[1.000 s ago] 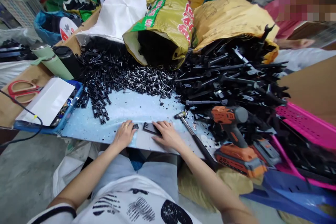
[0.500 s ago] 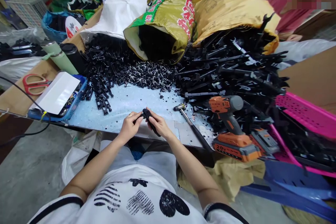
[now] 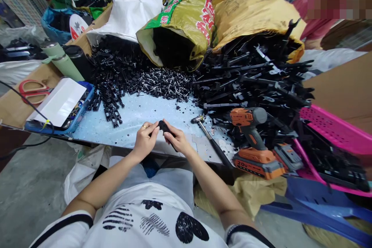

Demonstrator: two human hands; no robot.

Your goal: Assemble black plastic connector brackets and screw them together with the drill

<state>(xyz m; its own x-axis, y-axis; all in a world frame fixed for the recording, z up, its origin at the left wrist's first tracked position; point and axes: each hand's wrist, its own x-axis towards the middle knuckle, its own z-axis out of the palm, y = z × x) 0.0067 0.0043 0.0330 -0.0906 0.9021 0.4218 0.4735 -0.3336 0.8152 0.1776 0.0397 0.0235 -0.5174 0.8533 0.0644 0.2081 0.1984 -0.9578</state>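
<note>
Both my hands meet over the front edge of the light blue table (image 3: 139, 114). My left hand (image 3: 147, 138), a ring on one finger, pinches the near end of a small black plastic part (image 3: 163, 126). My right hand (image 3: 177, 139) is closed round the same black part from the right, which runs down under its fingers. A hammer (image 3: 207, 133) lies just to the right of my right hand. A short chain of black linked pieces (image 3: 112, 114) lies on the table to the left.
Heaps of small black clips (image 3: 116, 71), white-tipped pins (image 3: 165, 85) and long black bars (image 3: 252, 77) spill from sacks behind. An orange cordless drill (image 3: 252, 139) stands to the right, by a pink crate (image 3: 334, 135). A blue tray (image 3: 81, 114), red scissors (image 3: 30, 89) and bottles sit left. Another person sits far right.
A second ago both hands lay flat on the table, pressing on black parts. They have since lifted and come together, holding a black part between them just above the table edge.
</note>
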